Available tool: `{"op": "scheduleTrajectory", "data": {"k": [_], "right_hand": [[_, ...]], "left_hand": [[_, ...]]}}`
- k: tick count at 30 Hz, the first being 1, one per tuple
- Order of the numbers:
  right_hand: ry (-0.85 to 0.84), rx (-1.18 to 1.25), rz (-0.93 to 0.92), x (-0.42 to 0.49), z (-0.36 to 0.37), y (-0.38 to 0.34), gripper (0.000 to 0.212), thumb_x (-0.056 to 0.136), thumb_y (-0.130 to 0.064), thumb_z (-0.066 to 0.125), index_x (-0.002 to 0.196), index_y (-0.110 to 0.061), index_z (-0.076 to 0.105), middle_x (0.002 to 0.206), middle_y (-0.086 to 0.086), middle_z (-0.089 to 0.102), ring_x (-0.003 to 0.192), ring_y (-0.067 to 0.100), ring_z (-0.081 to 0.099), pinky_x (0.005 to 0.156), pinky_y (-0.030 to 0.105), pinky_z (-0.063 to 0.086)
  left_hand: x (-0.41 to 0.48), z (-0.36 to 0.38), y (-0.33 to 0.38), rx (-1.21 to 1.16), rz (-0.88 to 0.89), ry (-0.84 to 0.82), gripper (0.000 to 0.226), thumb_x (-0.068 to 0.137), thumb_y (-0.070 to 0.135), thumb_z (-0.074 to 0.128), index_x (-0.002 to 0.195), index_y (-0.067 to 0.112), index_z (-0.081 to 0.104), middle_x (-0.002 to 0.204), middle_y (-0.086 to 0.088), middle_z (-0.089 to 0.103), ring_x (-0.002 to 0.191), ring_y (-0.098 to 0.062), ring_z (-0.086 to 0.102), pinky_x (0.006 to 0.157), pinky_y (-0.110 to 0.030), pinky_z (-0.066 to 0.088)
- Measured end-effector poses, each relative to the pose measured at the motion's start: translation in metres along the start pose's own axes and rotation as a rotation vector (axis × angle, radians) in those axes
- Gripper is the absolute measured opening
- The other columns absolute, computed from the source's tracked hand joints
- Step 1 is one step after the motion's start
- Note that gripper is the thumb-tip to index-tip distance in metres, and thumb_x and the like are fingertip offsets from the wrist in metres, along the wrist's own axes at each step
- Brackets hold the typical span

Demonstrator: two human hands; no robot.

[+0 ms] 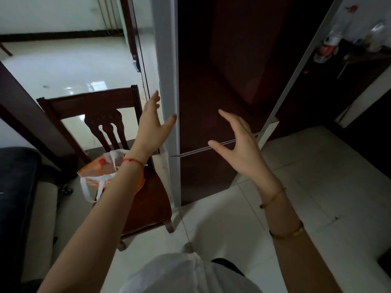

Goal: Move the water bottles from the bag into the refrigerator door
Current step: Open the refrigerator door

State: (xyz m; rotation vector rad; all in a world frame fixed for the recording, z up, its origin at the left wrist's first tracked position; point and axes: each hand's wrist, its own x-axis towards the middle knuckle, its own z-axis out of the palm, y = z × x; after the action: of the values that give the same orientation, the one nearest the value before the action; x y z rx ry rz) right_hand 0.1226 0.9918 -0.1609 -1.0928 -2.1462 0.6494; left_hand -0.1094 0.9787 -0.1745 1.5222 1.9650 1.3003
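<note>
Your left hand [151, 123] and right hand [239, 144] are spread, empty — door [211, 81] looks closed; pull its edge, then the bag [91, 173].

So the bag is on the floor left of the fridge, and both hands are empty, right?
Not quite. The head view shows the bag on the seat of the wooden chair, not on the floor. It is left of the fridge, and the left hand and right hand both hold nothing.
</note>
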Motion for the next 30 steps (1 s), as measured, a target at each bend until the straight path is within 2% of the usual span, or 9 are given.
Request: {"op": "scheduleTrajectory", "data": {"k": [4, 7, 11, 14, 18, 26, 30], "right_hand": [[-0.003, 0.000, 0.004, 0.025, 0.011, 0.006, 0.071, 0.086, -0.034, 0.069, 0.147, -0.021, 0.035, 0.150, -0.004, 0.039, 0.142, 0.012, 0.032, 0.118, 0.034, 0.029], [-0.001, -0.006, -0.015, 0.039, 0.015, 0.010, 0.071, 0.086, -0.034, 0.068, 0.147, -0.020, 0.034, 0.150, -0.004, 0.039, 0.142, 0.013, 0.032, 0.118, 0.038, 0.031], [-0.011, -0.003, -0.018, 0.054, 0.017, 0.016, 0.071, 0.086, -0.034, 0.068, 0.147, -0.021, 0.034, 0.150, -0.005, 0.039, 0.142, 0.012, 0.031, 0.118, 0.036, 0.030], [-0.018, -0.002, -0.034, 0.061, 0.016, 0.020, 0.071, 0.086, -0.034, 0.068, 0.147, -0.021, 0.034, 0.150, -0.005, 0.039, 0.142, 0.012, 0.031, 0.118, 0.034, 0.030], [-0.027, 0.008, -0.051, 0.068, 0.011, 0.022, 0.070, 0.087, -0.033, 0.068, 0.147, -0.020, 0.035, 0.150, -0.005, 0.039, 0.142, 0.011, 0.031, 0.118, 0.030, 0.029], [-0.023, 0.025, -0.077, 0.077, 0.013, 0.019, 0.071, 0.088, -0.035, 0.066, 0.148, -0.020, 0.032, 0.152, -0.003, 0.036, 0.143, 0.012, 0.030, 0.118, 0.034, 0.030], [0.073, 0.067, -0.092, 0.076, 0.016, 0.010, 0.071, 0.090, -0.037, 0.064, 0.149, -0.019, 0.030, 0.154, 0.000, 0.031, 0.144, 0.012, 0.028, 0.118, 0.033, 0.031]], "left_hand": [[0.044, 0.017, -0.014, -0.043, -0.082, 0.002, 0.088, 0.091, 0.026, 0.064, 0.157, 0.006, 0.009, 0.163, -0.012, 0.021, 0.149, -0.026, 0.028, 0.119, -0.045, 0.030], [0.066, 0.025, -0.017, -0.080, -0.093, 0.021, 0.090, 0.090, 0.023, 0.064, 0.157, 0.006, 0.006, 0.164, -0.012, 0.016, 0.151, -0.027, 0.022, 0.121, -0.046, 0.026], [0.085, 0.029, -0.015, -0.142, -0.075, 0.064, 0.088, 0.085, 0.026, 0.066, 0.155, 0.008, 0.016, 0.158, -0.010, 0.032, 0.145, -0.023, 0.034, 0.118, -0.043, 0.034], [0.091, 0.033, -0.014, -0.150, -0.067, 0.120, 0.077, 0.084, 0.022, 0.066, 0.149, 0.004, 0.028, 0.147, -0.011, 0.044, 0.135, -0.022, 0.046, 0.113, -0.034, 0.040], [0.092, 0.036, -0.012, -0.107, -0.076, 0.132, 0.069, 0.085, 0.020, 0.066, 0.144, 0.004, 0.034, 0.141, -0.013, 0.047, 0.127, -0.021, 0.050, 0.104, -0.024, 0.042], [0.074, 0.033, -0.001, -0.100, -0.103, 0.128, 0.062, 0.086, 0.023, 0.063, 0.141, 0.006, 0.038, 0.136, -0.012, 0.050, 0.123, -0.022, 0.053, 0.104, -0.035, 0.047], [0.037, 0.037, 0.009, -0.110, -0.068, 0.182, 0.044, 0.092, 0.033, 0.055, 0.129, 0.011, 0.049, 0.126, -0.007, 0.059, 0.114, -0.016, 0.058, 0.098, -0.033, 0.049]]}}
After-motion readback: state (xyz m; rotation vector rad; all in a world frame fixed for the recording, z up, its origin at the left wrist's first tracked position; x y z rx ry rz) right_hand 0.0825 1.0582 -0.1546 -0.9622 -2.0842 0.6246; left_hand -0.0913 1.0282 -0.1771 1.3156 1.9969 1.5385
